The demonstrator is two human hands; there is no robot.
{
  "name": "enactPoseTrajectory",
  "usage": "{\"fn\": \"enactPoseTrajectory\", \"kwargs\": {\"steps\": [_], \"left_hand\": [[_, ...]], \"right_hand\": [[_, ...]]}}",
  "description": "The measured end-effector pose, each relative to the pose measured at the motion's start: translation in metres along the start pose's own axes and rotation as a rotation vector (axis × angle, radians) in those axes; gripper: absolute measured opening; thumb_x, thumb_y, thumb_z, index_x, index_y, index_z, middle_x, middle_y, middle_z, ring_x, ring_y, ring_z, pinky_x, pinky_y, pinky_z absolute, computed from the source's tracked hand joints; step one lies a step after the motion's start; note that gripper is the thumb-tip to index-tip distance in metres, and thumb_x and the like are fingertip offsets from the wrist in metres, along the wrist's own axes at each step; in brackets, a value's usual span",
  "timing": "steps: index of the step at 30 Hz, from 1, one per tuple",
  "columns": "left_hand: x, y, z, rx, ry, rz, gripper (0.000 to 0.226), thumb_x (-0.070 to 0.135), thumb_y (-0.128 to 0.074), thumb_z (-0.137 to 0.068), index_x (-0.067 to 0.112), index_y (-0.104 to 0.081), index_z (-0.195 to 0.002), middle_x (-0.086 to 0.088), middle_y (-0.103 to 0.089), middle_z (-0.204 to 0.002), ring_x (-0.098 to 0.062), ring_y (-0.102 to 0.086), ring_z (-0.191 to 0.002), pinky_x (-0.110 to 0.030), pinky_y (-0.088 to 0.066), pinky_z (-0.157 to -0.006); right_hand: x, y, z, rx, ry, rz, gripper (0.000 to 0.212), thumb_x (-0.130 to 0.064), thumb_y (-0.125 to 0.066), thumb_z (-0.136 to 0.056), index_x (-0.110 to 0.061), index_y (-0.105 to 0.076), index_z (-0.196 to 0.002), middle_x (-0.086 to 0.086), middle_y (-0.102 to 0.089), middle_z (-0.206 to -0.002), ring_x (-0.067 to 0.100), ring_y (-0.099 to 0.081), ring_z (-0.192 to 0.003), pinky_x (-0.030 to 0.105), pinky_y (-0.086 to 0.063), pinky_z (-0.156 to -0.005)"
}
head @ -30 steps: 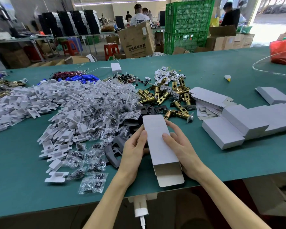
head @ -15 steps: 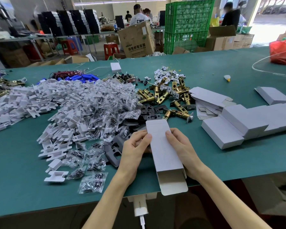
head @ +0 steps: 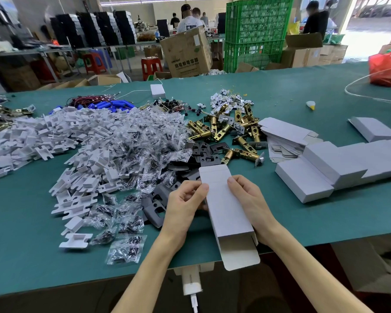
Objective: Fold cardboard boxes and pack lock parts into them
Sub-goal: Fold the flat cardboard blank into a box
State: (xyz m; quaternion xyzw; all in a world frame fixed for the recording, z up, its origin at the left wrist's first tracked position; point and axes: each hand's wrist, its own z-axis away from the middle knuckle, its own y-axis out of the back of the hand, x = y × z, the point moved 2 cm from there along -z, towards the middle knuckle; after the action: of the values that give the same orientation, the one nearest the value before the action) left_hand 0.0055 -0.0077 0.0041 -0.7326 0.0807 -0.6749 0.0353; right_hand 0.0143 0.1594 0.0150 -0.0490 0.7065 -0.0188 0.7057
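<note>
Both hands have drawn the white cardboard box nearer, so its open end and flap now hang past the front edge of the green table at lower centre. Heaps of white plastic inserts and bagged screws cover the left and centre. Brass latches and black plates lie just beyond the box, within reach for packing. Finished boxes line the right side, beside a stack of flat blanks. The left hand and right hand clamp the box's long sides with thumbs pressed on top, probably to square the sleeve. The left fingers curl against its side, and the right fingers are hidden beneath.
</note>
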Motion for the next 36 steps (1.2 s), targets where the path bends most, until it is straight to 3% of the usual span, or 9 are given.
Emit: {"fn": "enactPoseTrajectory", "kwargs": {"steps": [3, 6, 8, 12, 15, 17, 23, 27, 36], "left_hand": [[-0.0018, 0.0006, 0.0001, -0.021, -0.005, -0.007, 0.02, 0.017, -0.065, -0.101, 0.005, -0.074, -0.114, -0.02, -0.074, -0.111, -0.026, -0.069, -0.09, -0.034, -0.06, -0.077], [-0.0025, 0.001, -0.0004, -0.034, -0.04, -0.013, 0.027, 0.023, -0.071, -0.099, 0.018, -0.071, -0.126, -0.004, -0.075, -0.103, -0.023, -0.067, -0.088, -0.036, -0.059, -0.076], [-0.0032, 0.002, -0.002, -0.027, -0.049, 0.001, 0.043, 0.028, -0.073, -0.094, 0.03, -0.065, -0.136, 0.006, -0.067, -0.089, -0.017, -0.065, -0.084, -0.035, -0.06, -0.076], [-0.0039, 0.0027, -0.0024, -0.043, -0.045, -0.038, 0.042, 0.033, -0.071, -0.092, 0.036, -0.068, -0.133, 0.008, -0.063, -0.087, -0.014, -0.062, -0.082, -0.032, -0.058, -0.076], [-0.0041, 0.0021, -0.0016, -0.012, -0.006, -0.062, 0.036, 0.036, -0.07, -0.09, 0.027, -0.072, -0.124, -0.015, -0.07, -0.107, -0.017, -0.065, -0.087, -0.033, -0.058, -0.077], [-0.0032, 0.0016, -0.0011, -0.001, 0.002, -0.078, 0.034, 0.036, -0.069, -0.09, 0.023, -0.072, -0.121, -0.02, -0.069, -0.114, -0.018, -0.066, -0.089, -0.031, -0.059, -0.075], [-0.0008, -0.0006, 0.0006, -0.035, -0.007, -0.096, 0.019, 0.027, -0.07, -0.1, 0.02, -0.071, -0.118, -0.006, -0.074, -0.102, -0.013, -0.068, -0.089, -0.028, -0.059, -0.074], [0.0018, -0.0041, 0.0016, -0.083, 0.016, -0.113, 0.042, 0.039, -0.071, -0.087, 0.018, -0.065, -0.123, -0.01, -0.075, -0.107, -0.018, -0.072, -0.097, -0.03, -0.058, -0.081], [0.0, -0.002, 0.0014, -0.042, -0.053, -0.137, 0.049, 0.058, -0.07, -0.076, 0.02, -0.065, -0.107, 0.01, -0.069, -0.092, -0.005, -0.062, -0.085, -0.028, -0.052, -0.076]], "right_hand": [[-0.0003, 0.0003, -0.0004, -0.006, 0.013, -0.022, 0.02, -0.031, -0.053, -0.106, -0.019, -0.06, -0.12, 0.009, -0.072, -0.1, 0.019, -0.069, -0.079, 0.03, -0.057, -0.063], [-0.0005, 0.0006, -0.0013, -0.03, 0.031, -0.091, 0.04, -0.027, -0.053, -0.106, -0.044, -0.046, -0.142, 0.004, -0.074, -0.091, 0.018, -0.071, -0.075, 0.029, -0.058, -0.061], [-0.001, -0.0001, -0.0012, -0.051, 0.038, -0.093, 0.045, -0.027, -0.053, -0.106, -0.048, -0.045, -0.144, 0.006, -0.072, -0.093, 0.018, -0.07, -0.076, 0.03, -0.059, -0.062], [0.0005, -0.0007, -0.0002, -0.032, 0.026, -0.046, 0.029, -0.026, -0.054, -0.106, -0.03, -0.061, -0.133, 0.001, -0.073, -0.108, 0.015, -0.071, -0.083, 0.028, -0.058, -0.065], [0.0023, -0.0005, -0.0008, -0.007, 0.017, -0.02, 0.023, -0.027, -0.057, -0.105, -0.025, -0.063, -0.127, -0.005, -0.074, -0.103, 0.013, -0.071, -0.083, 0.027, -0.058, -0.065], [0.0031, -0.0001, -0.0013, 0.009, 0.022, 0.014, 0.02, -0.028, -0.058, -0.104, -0.025, -0.065, -0.123, -0.005, -0.073, -0.103, 0.012, -0.071, -0.083, 0.028, -0.057, -0.065], [0.0033, 0.0008, -0.0013, 0.054, 0.061, 0.049, 0.019, -0.033, -0.062, -0.101, -0.023, -0.066, -0.116, 0.006, -0.07, -0.108, 0.013, -0.07, -0.083, 0.027, -0.057, -0.063], [0.0019, 0.0002, -0.0005, 0.045, 0.068, 0.018, 0.026, -0.037, -0.065, -0.097, -0.02, -0.061, -0.116, 0.01, -0.068, -0.108, 0.018, -0.072, -0.081, 0.03, -0.058, -0.061], [0.0002, 0.0, -0.0008, -0.02, 0.017, -0.017, 0.036, -0.047, -0.062, -0.093, -0.018, -0.072, -0.112, 0.009, -0.075, -0.101, 0.02, -0.072, -0.08, 0.029, -0.058, -0.061]]}}
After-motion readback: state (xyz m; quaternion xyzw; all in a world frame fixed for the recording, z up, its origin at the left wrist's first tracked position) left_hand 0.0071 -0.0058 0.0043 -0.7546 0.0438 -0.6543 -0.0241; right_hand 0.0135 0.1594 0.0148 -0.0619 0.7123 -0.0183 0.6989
